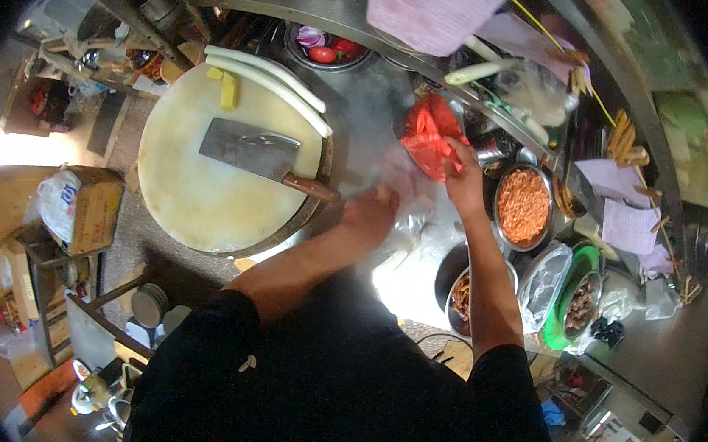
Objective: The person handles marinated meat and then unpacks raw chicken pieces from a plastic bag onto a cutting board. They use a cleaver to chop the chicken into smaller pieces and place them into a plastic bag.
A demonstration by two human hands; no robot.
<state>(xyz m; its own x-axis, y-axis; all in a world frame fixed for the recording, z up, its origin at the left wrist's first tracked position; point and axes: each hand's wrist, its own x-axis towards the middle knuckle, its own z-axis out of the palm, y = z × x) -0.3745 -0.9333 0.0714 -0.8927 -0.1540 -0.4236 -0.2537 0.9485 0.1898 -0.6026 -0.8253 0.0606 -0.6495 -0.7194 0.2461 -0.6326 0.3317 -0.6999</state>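
Note:
My right hand (464, 179) pinches the near edge of a red plastic bag (429, 132), which is spread over the metal counter. Left of it, my left hand (370, 217) is curled and blurred, next to a crumpled clear plastic bag (410, 225) and a pinkish, hazy shape. Whether its fingers grip either one is unclear. Beside my left hand, a cleaver (249, 147) lies flat on a round, pale chopping block (202, 206), its wooden handle reaching past the rim. Trimmed white scallion stalks (264, 88) and a yellow piece (229, 93), perhaps ginger, rest at the block's far side.
A metal bowl of orange shreds (523, 206) stands right of my right forearm. Behind that forearm is a bowl with dark brown food (461, 298). Further right sits a green basin (567, 293). A metal shelf (372, 34) crosses the back, above a bowl of tomatoes (323, 55). Steam blurs the middle.

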